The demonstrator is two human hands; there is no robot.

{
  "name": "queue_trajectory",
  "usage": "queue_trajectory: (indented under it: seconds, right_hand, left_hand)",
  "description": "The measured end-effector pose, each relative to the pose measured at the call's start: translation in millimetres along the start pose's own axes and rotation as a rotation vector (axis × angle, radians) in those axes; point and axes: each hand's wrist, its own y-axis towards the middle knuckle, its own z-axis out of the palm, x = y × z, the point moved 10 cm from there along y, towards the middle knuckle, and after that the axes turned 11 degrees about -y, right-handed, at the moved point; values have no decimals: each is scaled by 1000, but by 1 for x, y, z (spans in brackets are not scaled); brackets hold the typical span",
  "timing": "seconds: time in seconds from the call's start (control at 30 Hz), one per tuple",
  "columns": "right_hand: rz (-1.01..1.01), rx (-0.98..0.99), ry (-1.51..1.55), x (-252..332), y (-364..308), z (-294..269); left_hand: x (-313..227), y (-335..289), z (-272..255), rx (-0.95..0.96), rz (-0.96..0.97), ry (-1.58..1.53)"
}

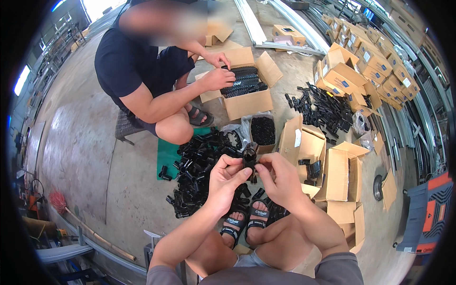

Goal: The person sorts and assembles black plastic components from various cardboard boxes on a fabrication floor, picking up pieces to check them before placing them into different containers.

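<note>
Between both hands, above my sandalled feet, is a glossy black tubular fitting [250, 152] with a round open end facing up. The thumb and fingers of my left hand [223, 180] pinch its left side. From the right, my right hand [280, 180] grips it with thumb and bent fingers; any small part under the fingertips is hidden. A large loose pile of similar black fittings [197, 164] spreads over the floor beyond and left of my hands, partly on a green mat [164, 154]. Just past the fitting stands a box of small black parts [262, 130].
Across from me, a seated person [142, 85] has both hands at a carton [249, 104] filled with rows of black pieces. Open cartons [336, 173] stand at my right, with another black heap [323, 109] beyond. Stacked boxes [375, 57] and a broom [95, 232] lie farther out.
</note>
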Motion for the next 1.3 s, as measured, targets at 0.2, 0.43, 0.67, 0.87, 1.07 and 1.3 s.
queue_trajectory:
  seconds: [0.2,0.43,0.67,0.87,1.07,1.3]
  right_hand:
    - [150,-20,190,-33,-4,-2]
    - [314,133,486,-75,-9,30]
    - [359,156,645,-72,-15,25]
    - [217,119,669,-51,-16,11]
    - [184,109,676,-43,-19,4]
    - [187,102,662,-43,-18,4]
  left_hand:
    - [7,2,5,-3,-10,55]
    - [23,1,5,14,-80,200]
    - [20,0,6,22,-67,213]
    - [8,-7,14,126,18,290]
    - [6,-10,19,177,26,285]
    - [12,-11,20,178,10,388]
